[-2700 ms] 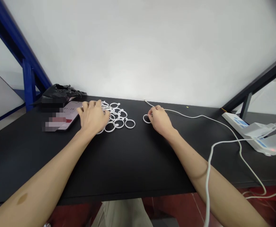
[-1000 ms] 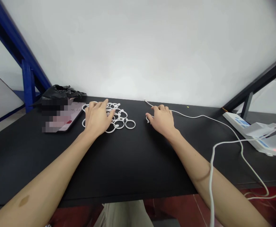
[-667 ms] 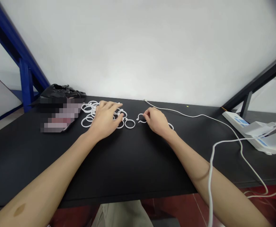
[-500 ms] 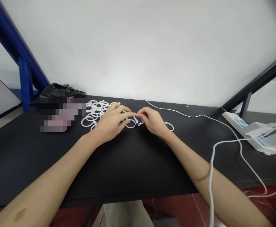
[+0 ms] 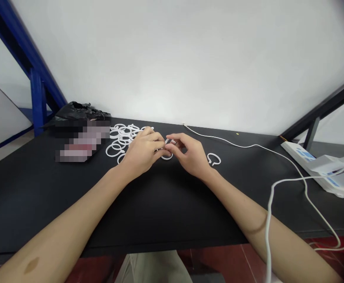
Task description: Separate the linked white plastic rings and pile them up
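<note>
My left hand (image 5: 144,151) and my right hand (image 5: 188,154) meet at the middle of the black table (image 5: 148,204), fingertips pinched together on one white plastic ring (image 5: 168,149). A heap of several white rings (image 5: 121,137) lies just left of my left hand. A single white ring (image 5: 214,159) lies flat to the right of my right hand, apart from it.
A phone (image 5: 79,145) and a black plastic bag (image 5: 79,112) sit at the far left. A white cable (image 5: 278,182) runs from the back across the right side and over the front edge. A white power strip (image 5: 322,169) lies at the far right.
My left hand left the ring heap and moved right. My right hand left one ring behind on the table and came left with another, and both hands now pinch that ring.
</note>
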`<state>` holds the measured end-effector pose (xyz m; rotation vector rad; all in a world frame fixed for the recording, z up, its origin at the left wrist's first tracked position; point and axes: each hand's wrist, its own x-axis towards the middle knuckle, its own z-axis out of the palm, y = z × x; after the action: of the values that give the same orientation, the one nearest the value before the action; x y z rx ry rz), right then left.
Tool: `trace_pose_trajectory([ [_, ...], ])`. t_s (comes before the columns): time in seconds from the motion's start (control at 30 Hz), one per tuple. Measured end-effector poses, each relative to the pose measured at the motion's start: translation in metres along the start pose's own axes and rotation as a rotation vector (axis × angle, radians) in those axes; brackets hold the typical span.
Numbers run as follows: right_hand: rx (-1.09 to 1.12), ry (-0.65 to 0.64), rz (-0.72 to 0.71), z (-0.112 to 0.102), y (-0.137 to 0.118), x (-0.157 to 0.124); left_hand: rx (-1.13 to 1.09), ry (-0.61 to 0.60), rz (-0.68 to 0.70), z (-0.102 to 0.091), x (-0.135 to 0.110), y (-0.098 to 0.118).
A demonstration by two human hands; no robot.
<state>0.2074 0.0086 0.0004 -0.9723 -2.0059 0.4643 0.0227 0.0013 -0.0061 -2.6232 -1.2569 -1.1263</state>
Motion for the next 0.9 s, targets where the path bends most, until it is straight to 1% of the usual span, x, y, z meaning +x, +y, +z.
trace_pose_trajectory([
  [0.1, 0.004, 0.025, -0.024, 0.002, 0.0, -0.001, -0.055, -0.001, 0.02, 0.001, -0.001, 0.003],
  [0.3, 0.082, 0.04, 0.079, 0.001, 0.004, 0.0, -0.144, -0.048, -0.024, 0.0, -0.001, 0.009],
  [0.53, 0.066, 0.142, 0.067, 0.001, 0.004, 0.002, -0.12, -0.055, -0.051, 0.0, -0.002, 0.012],
  [0.67, 0.082, 0.127, 0.117, -0.001, 0.002, 0.004, -0.134, -0.064, -0.033, 0.0, -0.004, 0.013],
  [0.8, 0.077, 0.102, 0.123, 0.0, 0.002, 0.004, -0.137, -0.056, -0.031, -0.002, -0.003, 0.015],
  [0.9, 0.053, 0.084, 0.126, 0.001, 0.004, 0.004, -0.131, -0.066, -0.058, -0.002, -0.002, 0.015],
])
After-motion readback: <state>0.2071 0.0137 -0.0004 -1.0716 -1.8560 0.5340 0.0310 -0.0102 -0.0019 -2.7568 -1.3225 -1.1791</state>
